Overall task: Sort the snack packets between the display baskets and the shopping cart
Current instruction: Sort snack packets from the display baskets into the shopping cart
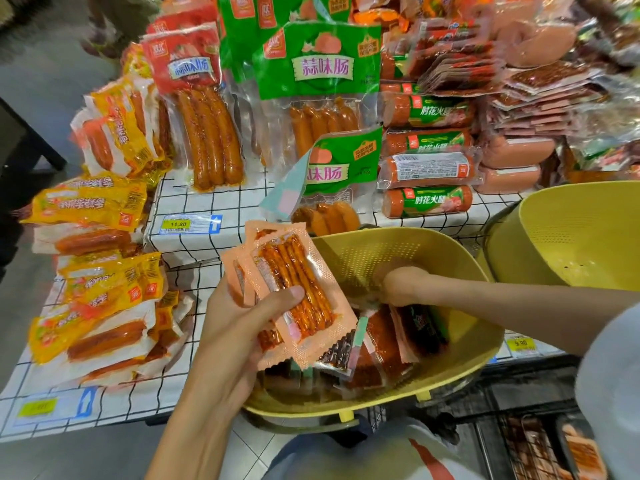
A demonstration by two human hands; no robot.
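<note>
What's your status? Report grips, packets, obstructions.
Left grip holds a fan of orange packets. Right grip down in the yellow basket, fingers hidden. Nothing blocking either.

Left hand point(235, 320) grips snack packets point(294, 261) — right hand point(403, 285) inside basket point(381, 249).

Floor: smooth grey floor point(41, 81) at the upper left, pale tiles point(242, 441) near the bottom edge.
Tabletop: stepped tabletop point(214, 199) covered by a white cloth with black grid lines.
Labels: yellow price tags point(176, 224) in blue frames on its front edges.
Light: bright, even, soft shadows.
</note>
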